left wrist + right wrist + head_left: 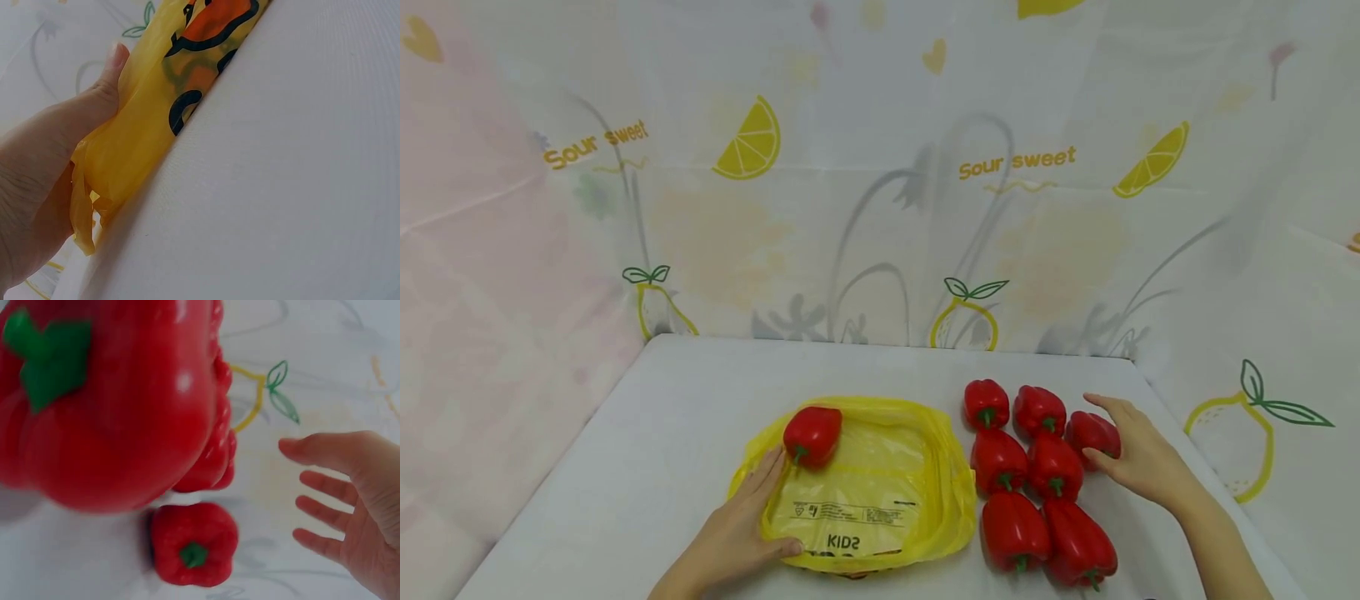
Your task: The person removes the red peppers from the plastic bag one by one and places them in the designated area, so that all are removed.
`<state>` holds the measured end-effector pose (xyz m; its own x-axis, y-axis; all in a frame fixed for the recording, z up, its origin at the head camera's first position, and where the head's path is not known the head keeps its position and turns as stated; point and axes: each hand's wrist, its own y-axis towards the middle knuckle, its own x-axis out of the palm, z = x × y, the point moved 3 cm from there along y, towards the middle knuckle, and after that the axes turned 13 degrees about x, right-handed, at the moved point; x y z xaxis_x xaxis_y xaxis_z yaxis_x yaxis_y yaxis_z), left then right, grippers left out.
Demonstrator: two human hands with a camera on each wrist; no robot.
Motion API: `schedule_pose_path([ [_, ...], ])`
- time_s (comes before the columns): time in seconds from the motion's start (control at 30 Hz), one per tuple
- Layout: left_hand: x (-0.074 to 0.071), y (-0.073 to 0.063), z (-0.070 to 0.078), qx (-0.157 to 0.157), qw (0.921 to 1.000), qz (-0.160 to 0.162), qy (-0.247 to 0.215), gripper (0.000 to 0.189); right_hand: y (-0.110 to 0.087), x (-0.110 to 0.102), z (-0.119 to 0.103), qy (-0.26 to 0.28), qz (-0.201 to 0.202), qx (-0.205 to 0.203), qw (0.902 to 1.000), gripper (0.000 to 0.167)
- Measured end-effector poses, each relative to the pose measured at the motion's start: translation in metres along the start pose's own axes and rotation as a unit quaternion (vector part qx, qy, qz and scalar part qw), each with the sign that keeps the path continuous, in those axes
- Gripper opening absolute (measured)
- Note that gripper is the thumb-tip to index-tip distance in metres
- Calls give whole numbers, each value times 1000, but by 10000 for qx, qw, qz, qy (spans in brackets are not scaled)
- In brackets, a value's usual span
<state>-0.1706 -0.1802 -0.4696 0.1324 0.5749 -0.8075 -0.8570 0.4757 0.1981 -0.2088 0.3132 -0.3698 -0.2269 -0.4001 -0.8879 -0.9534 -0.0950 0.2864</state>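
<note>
A yellow plastic bag (958, 508), mouth spread wide, lies on the white table. Inside it, at the back left, sits one red bell pepper (813, 436) with a green stem. My left hand (737, 527) rests against the bag's left side, its thumb along the front rim; the left wrist view has the thumb (112, 78) extended on the yellow plastic (134, 147), other fingers mostly hidden. Over at the right, my right hand (1138, 454) hovers beside the rightmost bell pepper (1093, 435). Its fingers are spread, and the right wrist view shows a gap between hand (350, 500) and pepper (203, 534).
Several more red bell peppers (1015, 529) stand close together in rows to the right of the bag. A printed cloth (865, 208) with lemons hangs behind the table and at both sides. The table's back edge (880, 345) meets it.
</note>
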Motion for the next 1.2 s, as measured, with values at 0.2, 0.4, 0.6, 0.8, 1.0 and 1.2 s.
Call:
schedule_pose_path([
  [0.2,-2,1,2,56,10000,13,33,118,-4,-11,-31,65,368,-349,9987,57],
  [0.4,-1,1,2,97,9999,23,50,118,-9,-17,-56,216,766,-771,9938,51],
  [0.6,-1,1,1,114,9999,35,41,118,-11,-16,-75,558,777,-1312,9867,43],
  [0.8,-1,0,1,116,9999,42,60,118,-12,-12,-89,671,653,-1529,9838,40],
  [1.0,-1,0,1,98,9999,33,66,118,-12,-8,-102,661,462,-1248,9889,57],
  [1.2,-1,0,2,168,9998,51,114,118,-10,-2,-114,738,409,-1304,9879,56],
])
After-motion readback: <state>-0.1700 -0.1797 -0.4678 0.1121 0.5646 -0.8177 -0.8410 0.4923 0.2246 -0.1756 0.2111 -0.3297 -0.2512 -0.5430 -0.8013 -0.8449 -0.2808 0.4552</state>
